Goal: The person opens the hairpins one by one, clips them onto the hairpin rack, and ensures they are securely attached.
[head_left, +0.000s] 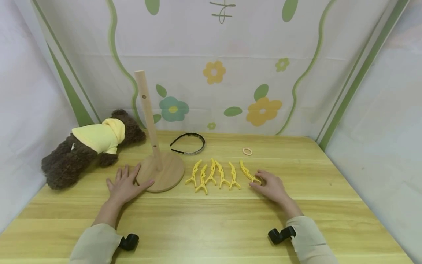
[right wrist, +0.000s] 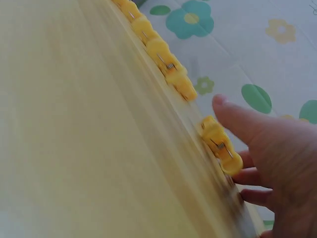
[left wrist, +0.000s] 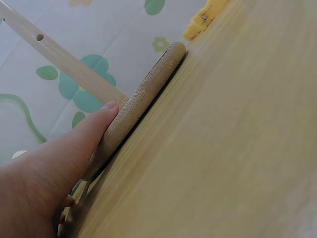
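My left hand (head_left: 122,187) rests at the left edge of the round wooden base (head_left: 171,172) of a stand. Its thumb (left wrist: 81,139) lies on the base's rim, with the other fingers spread beside it. A wooden post (head_left: 148,113) with holes rises from this base. On the right, my right hand (head_left: 271,186) is at the near end of a yellow alligator hair clip (head_left: 247,171). In the right wrist view the thumb (right wrist: 237,116) stands apart above that clip, and the fingers are behind it. Several similar yellow clips (head_left: 220,174) lie in a row to its left.
A black headband (head_left: 194,153) lies behind the clips, and a small pale ring (head_left: 247,151) is at the back right. At the left lies a brown plush bear (head_left: 99,137) in a yellow hoodie. A flower-printed cloth (head_left: 214,40) hangs behind the wooden table (head_left: 204,234).
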Available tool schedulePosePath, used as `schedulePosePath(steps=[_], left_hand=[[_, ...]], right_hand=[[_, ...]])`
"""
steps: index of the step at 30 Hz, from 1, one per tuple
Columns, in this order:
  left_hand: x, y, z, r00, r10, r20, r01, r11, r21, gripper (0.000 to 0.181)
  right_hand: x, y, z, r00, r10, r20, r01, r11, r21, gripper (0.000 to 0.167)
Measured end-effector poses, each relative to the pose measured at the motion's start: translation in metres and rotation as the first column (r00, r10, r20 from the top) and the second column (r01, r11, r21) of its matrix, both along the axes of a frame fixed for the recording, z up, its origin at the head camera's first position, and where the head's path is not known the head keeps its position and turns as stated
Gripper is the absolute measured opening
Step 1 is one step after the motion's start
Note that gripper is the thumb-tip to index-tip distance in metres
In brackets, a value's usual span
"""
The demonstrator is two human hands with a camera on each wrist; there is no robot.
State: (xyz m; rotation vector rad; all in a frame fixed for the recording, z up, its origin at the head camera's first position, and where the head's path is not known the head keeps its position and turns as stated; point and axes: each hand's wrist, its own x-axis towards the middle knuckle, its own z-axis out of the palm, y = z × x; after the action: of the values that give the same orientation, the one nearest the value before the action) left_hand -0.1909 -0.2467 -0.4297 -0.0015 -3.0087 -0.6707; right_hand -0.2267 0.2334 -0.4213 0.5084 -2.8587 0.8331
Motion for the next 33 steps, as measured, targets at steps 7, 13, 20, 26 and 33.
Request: schedulePosePath(steps=[7,13,20,26,33], left_hand=[[0.0006,0.0,0.0023,1.0,0.0,0.005,0.0,1.0,-0.006,0.091],[0.0005,-0.0011,0.0014,1.0,0.001,0.001,-0.001,1.0,-0.007,0.092],[0.0005,-0.0021,0.0013,1.0,0.001,-0.001,-0.001,1.0,-0.018,0.093],[0.001,-0.0002,0.0017,1.0,0.0,-0.002,0.0,1.0,-0.013,0.092],[0.0012,0.0014,0.0018,1.0,-0.004,0.001,0.004,1.0,-0.01,0.092]], right_hand=[[-0.0002,-0.0071,-0.0033,0.997,-0.082,-0.006,0.083,0.995,0.051,0.062],[-0.0002,-0.0061,-0.0024,0.987,-0.16,-0.003,0.16,0.987,-0.001,0.05],[0.0003,-0.0032,-0.0007,0.975,-0.22,-0.005,0.22,0.975,0.0,0.046],[0.0,-0.001,0.0006,0.98,-0.198,-0.025,0.196,0.979,-0.059,0.04],[0.0005,0.002,0.0041,0.988,-0.151,0.014,0.151,0.981,-0.121,0.04]])
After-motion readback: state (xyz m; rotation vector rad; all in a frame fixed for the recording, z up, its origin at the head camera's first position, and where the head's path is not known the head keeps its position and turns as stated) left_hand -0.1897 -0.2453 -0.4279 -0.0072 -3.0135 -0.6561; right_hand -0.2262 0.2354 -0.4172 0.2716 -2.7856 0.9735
